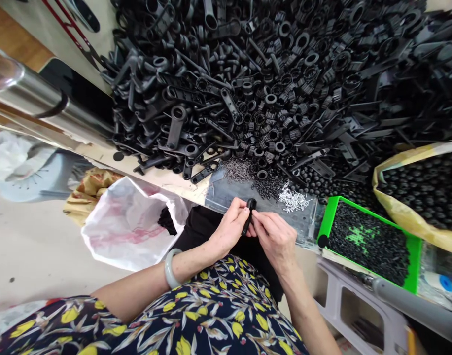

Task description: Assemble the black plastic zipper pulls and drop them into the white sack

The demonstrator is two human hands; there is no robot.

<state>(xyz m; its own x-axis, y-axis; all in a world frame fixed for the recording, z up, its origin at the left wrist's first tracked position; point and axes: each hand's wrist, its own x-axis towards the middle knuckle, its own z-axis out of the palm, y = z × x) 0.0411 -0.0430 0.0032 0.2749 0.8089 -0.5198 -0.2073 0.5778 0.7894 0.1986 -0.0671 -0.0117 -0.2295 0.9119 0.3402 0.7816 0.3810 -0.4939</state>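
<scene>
Just in front of my body, at the table's near edge, my left hand (pixel 231 228) is closed round a small black plastic part (pixel 250 209), which it holds upright. My right hand (pixel 274 236) pinches at the same part from the other side, its thumb and forefinger against it. Whether a smaller piece is between those fingertips is hidden. Beyond the hands, small white pins (pixel 293 198) lie on a grey mat (pixel 222 191), beside a pile of tiny dark metal pieces (pixel 237 170).
A big heap of black plastic parts (pixel 218 84) covers the table. At right are a green tray (pixel 414 256) of small black pieces and a yellow bag (pixel 386 190) of black balls. A white bag (pixel 118 231) hangs open at left, below a steel cylinder (pixel 78 111).
</scene>
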